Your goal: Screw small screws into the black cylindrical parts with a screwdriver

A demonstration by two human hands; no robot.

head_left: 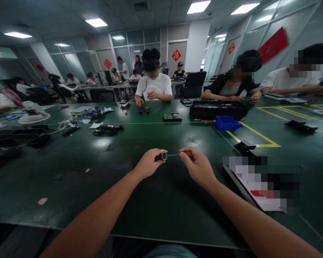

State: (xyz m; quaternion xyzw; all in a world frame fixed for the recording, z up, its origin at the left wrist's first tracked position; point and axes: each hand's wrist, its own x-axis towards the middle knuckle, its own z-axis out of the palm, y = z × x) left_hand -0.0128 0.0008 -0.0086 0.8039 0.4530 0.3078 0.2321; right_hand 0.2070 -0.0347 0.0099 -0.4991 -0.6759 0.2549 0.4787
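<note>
Just above the green tabletop, my left hand (148, 163) is closed around a small dark cylinder. The round, silver-rimmed end of this dark cylinder (164, 156) faces me; its inside is too small to make out. Opposite it, my right hand (199, 165) grips a screwdriver (173, 154) by its reddish-brown handle. The thin metal shaft points left, with its tip at the edge of the cylinder; whether they touch I cannot tell. My fingers cover part of both things.
Beyond my hands lie a bundle of black cable (106, 130), an opened hard drive (172, 116), a blue tray (227, 123) and a long black casing (218, 110). To the right is a white booklet-like object (250, 186). Several people sit working around the table (123, 211).
</note>
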